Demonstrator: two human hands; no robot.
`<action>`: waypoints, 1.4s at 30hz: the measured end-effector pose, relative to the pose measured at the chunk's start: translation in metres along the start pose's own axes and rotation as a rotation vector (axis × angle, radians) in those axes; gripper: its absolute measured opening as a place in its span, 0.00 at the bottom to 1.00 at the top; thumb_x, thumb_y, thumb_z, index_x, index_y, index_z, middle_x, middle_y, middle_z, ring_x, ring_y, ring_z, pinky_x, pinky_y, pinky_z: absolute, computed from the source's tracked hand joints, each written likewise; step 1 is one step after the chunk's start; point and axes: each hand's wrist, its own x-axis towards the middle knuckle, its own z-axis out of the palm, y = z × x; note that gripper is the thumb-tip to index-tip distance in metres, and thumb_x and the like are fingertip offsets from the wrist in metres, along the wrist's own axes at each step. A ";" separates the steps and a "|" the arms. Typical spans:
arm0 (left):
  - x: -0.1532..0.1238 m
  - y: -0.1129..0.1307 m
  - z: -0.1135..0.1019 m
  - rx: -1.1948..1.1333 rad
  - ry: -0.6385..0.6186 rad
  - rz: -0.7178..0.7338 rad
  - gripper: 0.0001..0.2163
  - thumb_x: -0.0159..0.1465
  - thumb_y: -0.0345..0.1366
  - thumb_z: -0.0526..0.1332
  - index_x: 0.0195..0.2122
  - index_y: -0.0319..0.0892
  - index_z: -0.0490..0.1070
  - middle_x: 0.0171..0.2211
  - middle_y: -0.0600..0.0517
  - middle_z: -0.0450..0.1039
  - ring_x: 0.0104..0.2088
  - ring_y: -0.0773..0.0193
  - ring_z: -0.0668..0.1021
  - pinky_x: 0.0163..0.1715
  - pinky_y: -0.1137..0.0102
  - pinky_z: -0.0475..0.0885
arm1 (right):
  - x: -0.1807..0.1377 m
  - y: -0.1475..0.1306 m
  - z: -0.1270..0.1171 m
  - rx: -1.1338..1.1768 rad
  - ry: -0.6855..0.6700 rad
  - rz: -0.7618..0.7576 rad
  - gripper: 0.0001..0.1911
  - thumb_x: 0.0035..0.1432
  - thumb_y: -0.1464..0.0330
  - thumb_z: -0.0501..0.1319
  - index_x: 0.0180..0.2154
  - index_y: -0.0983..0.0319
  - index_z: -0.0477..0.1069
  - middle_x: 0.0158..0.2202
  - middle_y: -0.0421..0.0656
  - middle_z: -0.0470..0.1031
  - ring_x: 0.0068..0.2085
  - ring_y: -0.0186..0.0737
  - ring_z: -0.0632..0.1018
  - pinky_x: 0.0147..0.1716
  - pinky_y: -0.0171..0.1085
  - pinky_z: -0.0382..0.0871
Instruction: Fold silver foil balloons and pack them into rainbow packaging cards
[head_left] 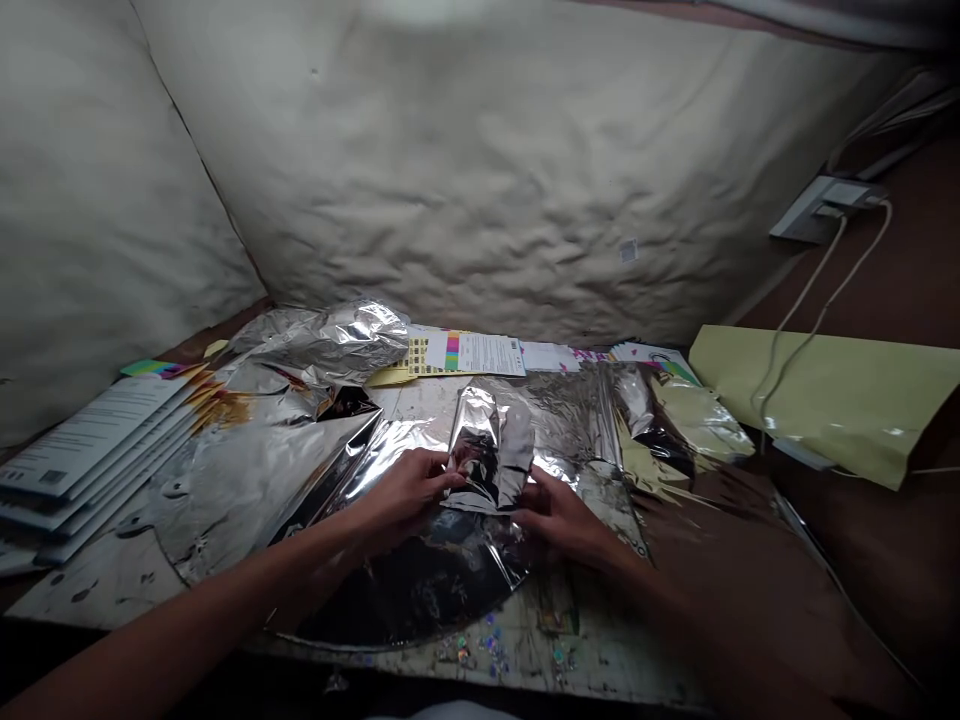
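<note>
A folded piece of shiny silver foil (489, 452) stands up at the middle of the worktable. My left hand (405, 492) pinches its left edge, fingers closed on the foil. At its lower right corner my right hand (559, 515) grips the same piece. Under both hands lies a large round silver foil sheet (247, 480) that spreads to the left and toward me.
A crumpled silver foil bundle (330, 340) lies at the back left. Stacked printed leaflets (82, 450) sit at the far left. Printed cards (469, 353) line the wall. A yellow-green sheet (840, 400) and white cables (810, 320) lie to the right.
</note>
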 end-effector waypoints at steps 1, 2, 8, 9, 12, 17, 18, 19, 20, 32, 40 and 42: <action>0.003 -0.002 0.001 -0.053 0.000 -0.029 0.18 0.62 0.53 0.59 0.40 0.42 0.74 0.22 0.58 0.65 0.15 0.73 0.58 0.15 0.75 0.51 | 0.004 0.002 0.001 -0.010 0.071 0.008 0.31 0.57 0.61 0.66 0.59 0.59 0.62 0.42 0.44 0.79 0.42 0.45 0.80 0.42 0.42 0.74; 0.007 -0.003 0.001 -0.083 0.001 -0.041 0.19 0.62 0.53 0.59 0.43 0.43 0.73 0.22 0.59 0.65 0.14 0.74 0.58 0.14 0.75 0.50 | 0.009 0.004 0.002 -0.041 0.153 0.018 0.29 0.58 0.61 0.64 0.59 0.60 0.62 0.38 0.43 0.80 0.38 0.43 0.80 0.38 0.41 0.74; 0.011 -0.004 -0.001 0.105 0.111 -0.007 0.25 0.60 0.47 0.63 0.55 0.46 0.61 0.24 0.59 0.69 0.20 0.66 0.71 0.18 0.75 0.61 | 0.024 0.007 0.002 -0.228 0.437 0.164 0.46 0.52 0.68 0.65 0.68 0.60 0.46 0.27 0.36 0.76 0.28 0.40 0.77 0.27 0.35 0.69; 0.007 -0.004 0.001 0.152 0.131 0.005 0.27 0.61 0.46 0.63 0.59 0.47 0.57 0.27 0.58 0.70 0.22 0.65 0.73 0.19 0.74 0.64 | 0.023 0.007 0.002 -0.229 0.439 0.187 0.45 0.53 0.67 0.64 0.68 0.60 0.46 0.27 0.37 0.76 0.27 0.40 0.78 0.27 0.36 0.70; -0.011 -0.007 0.010 0.421 0.224 0.140 0.31 0.62 0.40 0.64 0.63 0.48 0.51 0.39 0.51 0.73 0.33 0.59 0.78 0.31 0.67 0.72 | 0.011 0.010 0.006 -0.229 0.430 0.203 0.40 0.58 0.61 0.61 0.67 0.60 0.48 0.29 0.39 0.77 0.28 0.42 0.79 0.28 0.38 0.71; -0.027 -0.015 0.016 0.946 0.034 0.542 0.22 0.69 0.37 0.56 0.63 0.49 0.57 0.66 0.45 0.58 0.64 0.49 0.63 0.61 0.53 0.59 | -0.021 0.017 0.022 -0.309 0.447 0.223 0.42 0.61 0.62 0.60 0.69 0.60 0.42 0.28 0.37 0.76 0.30 0.42 0.79 0.32 0.39 0.72; -0.027 -0.017 0.015 0.986 -0.044 0.577 0.23 0.70 0.39 0.55 0.66 0.49 0.55 0.68 0.46 0.55 0.67 0.49 0.59 0.64 0.53 0.55 | -0.029 0.017 0.023 -0.315 0.449 0.225 0.42 0.61 0.62 0.60 0.70 0.59 0.40 0.28 0.37 0.76 0.31 0.41 0.80 0.33 0.39 0.73; -0.027 -0.019 0.013 1.006 -0.107 0.589 0.26 0.70 0.42 0.54 0.68 0.48 0.51 0.69 0.47 0.53 0.68 0.50 0.56 0.64 0.53 0.54 | -0.036 0.016 0.024 -0.335 0.456 0.216 0.42 0.62 0.62 0.59 0.70 0.58 0.39 0.31 0.38 0.77 0.32 0.41 0.80 0.34 0.40 0.74; -0.027 -0.020 0.011 1.014 -0.155 0.587 0.28 0.70 0.46 0.53 0.69 0.48 0.48 0.69 0.47 0.52 0.69 0.50 0.54 0.65 0.54 0.53 | -0.044 0.014 0.022 -0.386 0.463 0.184 0.41 0.63 0.62 0.59 0.70 0.57 0.40 0.37 0.41 0.78 0.35 0.41 0.81 0.36 0.41 0.75; -0.026 -0.021 0.000 0.954 -0.315 0.600 0.47 0.57 0.65 0.57 0.71 0.48 0.42 0.71 0.44 0.47 0.69 0.44 0.51 0.66 0.50 0.45 | -0.047 -0.013 -0.020 -1.125 -0.299 -0.163 0.52 0.52 0.46 0.66 0.69 0.57 0.47 0.71 0.51 0.47 0.69 0.57 0.53 0.67 0.55 0.45; -0.016 -0.009 0.001 0.910 -0.268 0.600 0.45 0.52 0.57 0.67 0.67 0.45 0.53 0.65 0.43 0.62 0.64 0.44 0.64 0.62 0.54 0.55 | -0.041 -0.011 -0.025 -0.870 -0.136 -0.344 0.34 0.67 0.49 0.47 0.66 0.62 0.57 0.61 0.53 0.68 0.58 0.53 0.70 0.57 0.50 0.63; -0.010 -0.006 0.001 0.900 -0.240 0.612 0.38 0.55 0.50 0.67 0.65 0.44 0.57 0.61 0.44 0.67 0.60 0.47 0.69 0.59 0.56 0.61 | -0.039 -0.013 -0.026 -0.841 -0.139 -0.314 0.36 0.66 0.47 0.46 0.67 0.61 0.56 0.61 0.53 0.67 0.58 0.54 0.70 0.57 0.50 0.63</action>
